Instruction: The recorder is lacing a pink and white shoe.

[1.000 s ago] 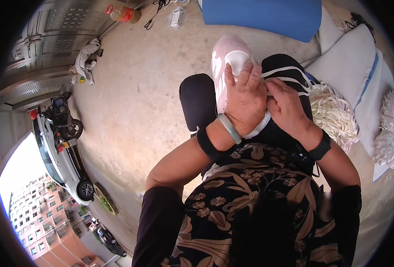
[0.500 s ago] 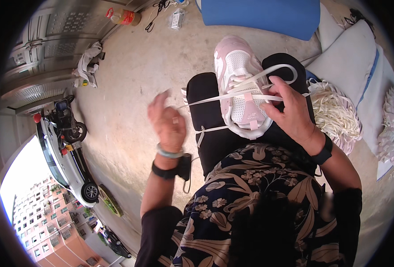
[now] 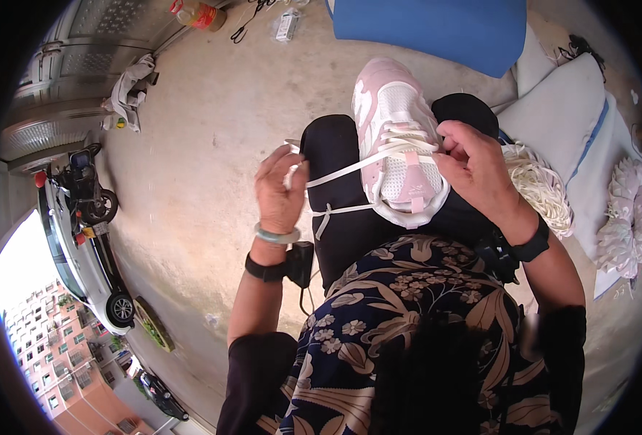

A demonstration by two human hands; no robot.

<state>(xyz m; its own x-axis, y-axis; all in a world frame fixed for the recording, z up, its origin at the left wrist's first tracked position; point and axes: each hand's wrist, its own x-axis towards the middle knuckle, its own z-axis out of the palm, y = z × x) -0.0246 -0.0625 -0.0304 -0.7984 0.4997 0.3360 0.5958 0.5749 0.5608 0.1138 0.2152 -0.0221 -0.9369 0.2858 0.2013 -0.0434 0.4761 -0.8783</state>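
A pink and white sneaker (image 3: 415, 186) lies across my lap, toe pointing away, with cream laces threaded over its tongue. From its eyelets a flat cream shoelace (image 3: 345, 173) stretches left to my left hand (image 3: 280, 190), whose fingers are closed on it beyond the black-trousered left knee. My right hand (image 3: 478, 168) is at the sneaker's right eyelet edge, thumb and fingers bent around the lace there; the exact grip is partly hidden. A second cream cord (image 3: 343, 211) with a knot crosses my left thigh beside the sneaker's heel.
To the right lie a bundle of cream laces (image 3: 535, 185) and a stack of pale shoe parts (image 3: 626, 217) on white sheeting (image 3: 557, 109). A blue panel (image 3: 430, 32) stands ahead. A bottle (image 3: 198, 14) is at the far left, with a motorcycle (image 3: 92, 192) and white car (image 3: 81, 261) beyond.
The large lace loop by my right hand has been drawn down toward the sneaker. My left hand has turned and closed, staying left of the knee with the lace.
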